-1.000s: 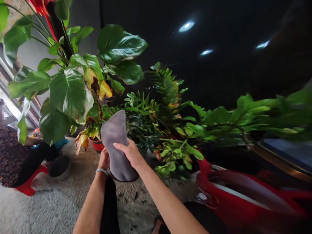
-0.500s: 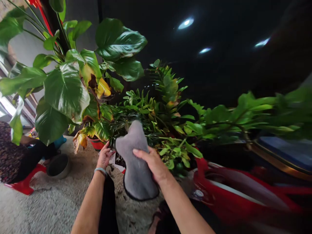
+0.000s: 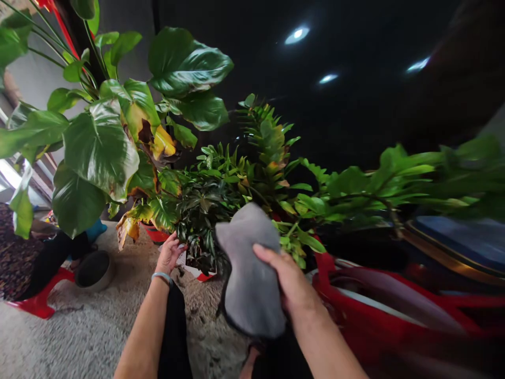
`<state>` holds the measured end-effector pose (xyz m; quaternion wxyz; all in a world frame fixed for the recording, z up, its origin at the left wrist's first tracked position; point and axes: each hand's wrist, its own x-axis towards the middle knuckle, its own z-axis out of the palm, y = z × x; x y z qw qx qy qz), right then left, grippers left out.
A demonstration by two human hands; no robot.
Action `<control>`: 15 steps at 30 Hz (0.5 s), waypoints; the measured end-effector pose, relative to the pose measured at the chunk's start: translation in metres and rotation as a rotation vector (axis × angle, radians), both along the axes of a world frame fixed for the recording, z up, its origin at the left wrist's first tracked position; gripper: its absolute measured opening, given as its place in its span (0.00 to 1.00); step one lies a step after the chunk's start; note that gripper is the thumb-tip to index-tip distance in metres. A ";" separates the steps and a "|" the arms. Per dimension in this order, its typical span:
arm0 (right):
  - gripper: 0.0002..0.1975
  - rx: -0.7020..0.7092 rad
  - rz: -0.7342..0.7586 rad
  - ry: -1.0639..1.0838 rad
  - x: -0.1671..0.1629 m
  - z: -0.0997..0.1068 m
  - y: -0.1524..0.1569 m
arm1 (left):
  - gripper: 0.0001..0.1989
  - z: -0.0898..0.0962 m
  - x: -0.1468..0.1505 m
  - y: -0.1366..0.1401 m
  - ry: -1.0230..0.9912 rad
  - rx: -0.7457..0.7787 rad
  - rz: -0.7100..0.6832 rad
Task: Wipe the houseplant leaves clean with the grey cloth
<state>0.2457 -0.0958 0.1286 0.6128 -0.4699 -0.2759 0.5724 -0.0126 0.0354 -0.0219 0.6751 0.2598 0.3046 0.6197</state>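
Grey pad; long axis points toward plants; right fingers clasp its side; left fingers loosely parted

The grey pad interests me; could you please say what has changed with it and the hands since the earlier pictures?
The grey pad has moved right and down in the picture, in the right hand. The left hand, at its edge a second ago, is now apart from it, fingers open. A white-and-red container has come into view. The right hand's hold and the large-leaved plant look unchanged.
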 end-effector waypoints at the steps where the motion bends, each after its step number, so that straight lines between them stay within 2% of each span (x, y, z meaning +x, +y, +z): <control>1: 0.17 0.027 -0.080 0.045 0.006 0.009 0.015 | 0.19 0.001 0.000 -0.001 -0.003 -0.001 -0.003; 3: 0.15 0.017 -0.143 0.151 0.009 0.018 0.042 | 0.19 0.001 0.001 -0.002 -0.003 -0.004 -0.005; 5: 0.13 -0.058 -0.112 0.199 0.001 0.010 0.051 | 0.20 0.001 0.000 -0.003 0.005 -0.006 -0.008; 7: 0.13 -0.165 -0.014 0.200 -0.014 -0.011 0.038 | 0.21 0.000 -0.002 -0.003 0.011 -0.001 -0.014; 9: 0.15 -0.249 0.072 0.191 -0.029 -0.034 0.008 | 0.21 -0.001 -0.004 -0.002 0.011 0.005 -0.020; 11: 0.15 -0.269 0.113 0.178 -0.036 -0.047 -0.023 | 0.20 0.000 -0.006 -0.002 0.011 0.005 -0.014; 13: 0.15 -0.261 0.132 0.160 -0.033 -0.042 -0.039 | 0.20 0.001 -0.006 -0.003 0.016 0.000 -0.006; 15: 0.16 -0.191 0.079 0.144 -0.022 -0.022 -0.034 | 0.20 0.003 -0.005 -0.005 0.023 -0.004 0.000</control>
